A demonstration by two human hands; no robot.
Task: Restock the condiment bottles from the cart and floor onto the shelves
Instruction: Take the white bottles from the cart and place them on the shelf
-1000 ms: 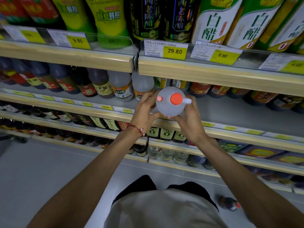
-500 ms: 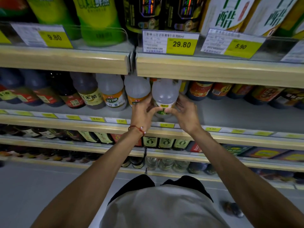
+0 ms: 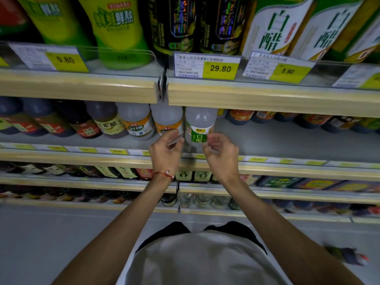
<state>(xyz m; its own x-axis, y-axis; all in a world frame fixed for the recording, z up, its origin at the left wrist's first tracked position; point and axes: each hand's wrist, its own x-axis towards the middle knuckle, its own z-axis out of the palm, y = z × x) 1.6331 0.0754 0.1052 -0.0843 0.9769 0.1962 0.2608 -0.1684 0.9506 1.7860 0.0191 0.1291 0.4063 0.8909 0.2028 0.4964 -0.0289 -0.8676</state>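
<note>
A clear white-vinegar bottle with a green label (image 3: 199, 128) stands upright on the second shelf (image 3: 287, 140), beside two similar clear bottles with orange labels (image 3: 167, 122). My left hand (image 3: 167, 150) hovers just left of it and my right hand (image 3: 221, 152) just right of it. Both hands have loosely curled fingers, hold nothing and sit a little in front of the bottle. A dark bottle with a red cap (image 3: 347, 256) lies on the floor at the lower right.
The upper shelf edge (image 3: 267, 95) juts out just above the hands and carries price tags and large bottles. Dark sauce bottles fill the second shelf's left side (image 3: 61, 124) and back right. Lower shelves hold several more bottles. Grey floor lies below.
The bottle went from my hands onto the second shelf, pushed in upright. Both hands have let go and drawn back slightly toward me.
</note>
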